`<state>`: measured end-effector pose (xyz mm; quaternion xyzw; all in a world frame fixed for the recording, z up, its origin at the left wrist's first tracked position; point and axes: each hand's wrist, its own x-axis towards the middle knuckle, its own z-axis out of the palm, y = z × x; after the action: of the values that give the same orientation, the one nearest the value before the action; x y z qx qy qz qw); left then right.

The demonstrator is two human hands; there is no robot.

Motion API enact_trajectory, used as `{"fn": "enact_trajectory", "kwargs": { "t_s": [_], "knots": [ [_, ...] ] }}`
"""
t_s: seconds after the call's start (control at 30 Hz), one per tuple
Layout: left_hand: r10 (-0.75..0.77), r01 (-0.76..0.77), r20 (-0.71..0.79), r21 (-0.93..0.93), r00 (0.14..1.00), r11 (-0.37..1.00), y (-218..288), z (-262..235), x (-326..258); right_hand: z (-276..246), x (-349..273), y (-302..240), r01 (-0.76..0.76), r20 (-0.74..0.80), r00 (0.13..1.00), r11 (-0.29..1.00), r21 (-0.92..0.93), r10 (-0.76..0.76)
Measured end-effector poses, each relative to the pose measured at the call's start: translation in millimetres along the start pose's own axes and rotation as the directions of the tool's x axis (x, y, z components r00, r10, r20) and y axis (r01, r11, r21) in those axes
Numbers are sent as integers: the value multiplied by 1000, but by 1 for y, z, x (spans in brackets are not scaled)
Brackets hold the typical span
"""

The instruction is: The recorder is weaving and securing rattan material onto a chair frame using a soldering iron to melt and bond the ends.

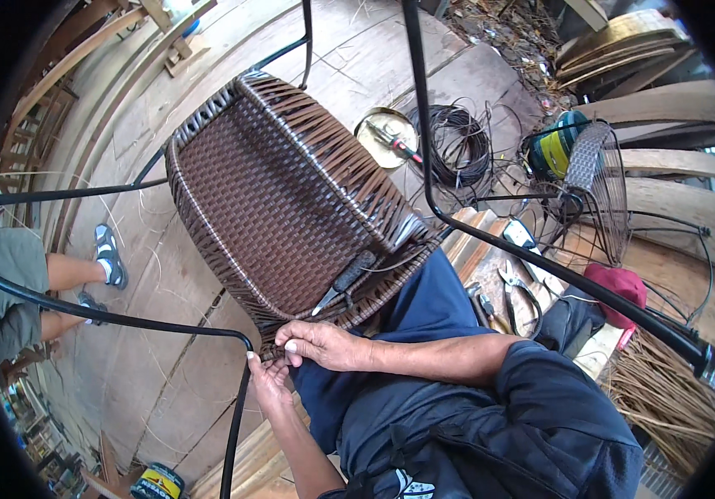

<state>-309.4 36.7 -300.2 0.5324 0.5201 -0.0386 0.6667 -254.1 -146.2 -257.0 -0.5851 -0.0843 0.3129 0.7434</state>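
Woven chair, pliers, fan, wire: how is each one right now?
Woven chair: tipped over, resting on the person's lap.
Pliers: closed, lying on the weave.
Left hand: pinching the chair's edge.
Right hand: gripping the same edge.
Fan: blades hidden, cannot tell.
Wire: coiled on the floor.
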Motion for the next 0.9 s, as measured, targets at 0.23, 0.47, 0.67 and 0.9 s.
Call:
{"fn": "enact_trajectory", "kwargs": {
  "t_s": [0.23,0.47,0.67,0.9],
  "knots": [
    [4,-3,-39,26,999,1000,1,1,-2,3,5,4,60,-41,997,998,23,-59],
    [-7,7,-21,21,1000,1000,-1,2,0,-32,-23,-19,214,32,975,892,-399,-220],
    [-17,15,-72,-30,997,999,0,-11,1,-162,-160,-78,-504,-125,772,481,-717,623],
    [-81,79,-65,-39,995,996,1,-5,-1,-293,-99,-56,-650,-764,645,497,-575,-40]
  ]
}}
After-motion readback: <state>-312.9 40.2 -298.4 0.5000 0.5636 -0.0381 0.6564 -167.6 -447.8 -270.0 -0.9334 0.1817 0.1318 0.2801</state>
